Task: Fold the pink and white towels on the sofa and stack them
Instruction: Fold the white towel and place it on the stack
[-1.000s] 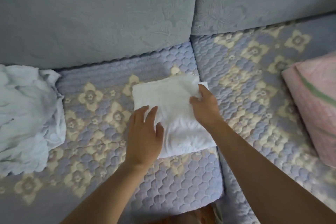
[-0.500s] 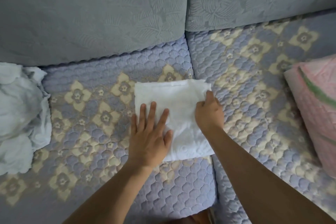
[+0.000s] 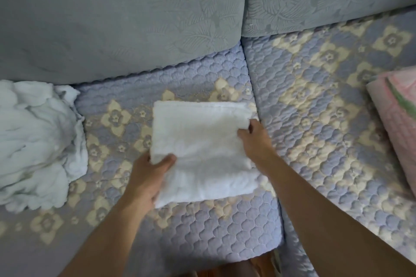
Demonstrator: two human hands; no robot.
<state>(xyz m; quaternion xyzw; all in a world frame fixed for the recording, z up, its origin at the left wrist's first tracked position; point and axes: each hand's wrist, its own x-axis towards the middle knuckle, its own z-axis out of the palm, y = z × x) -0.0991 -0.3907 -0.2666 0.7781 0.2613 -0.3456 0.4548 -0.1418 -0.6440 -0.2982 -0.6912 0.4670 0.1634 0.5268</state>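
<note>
A white towel (image 3: 202,148), folded into a thick rectangle, lies on the quilted sofa seat (image 3: 213,231) in the middle. My left hand (image 3: 148,177) grips its left edge, thumb on top and fingers underneath. My right hand (image 3: 256,141) holds its right edge near the far corner. A folded pink towel (image 3: 396,123) with a green stripe rests on the seat at the far right, apart from both hands.
A crumpled heap of pale white cloth (image 3: 33,141) sits on the seat at the left. Grey back cushions (image 3: 135,18) rise behind. A seam (image 3: 261,132) between the two seat cushions runs just right of the white towel.
My left hand slid from lying flat on top of the white towel to gripping its left edge. My right hand stays on the right edge.
</note>
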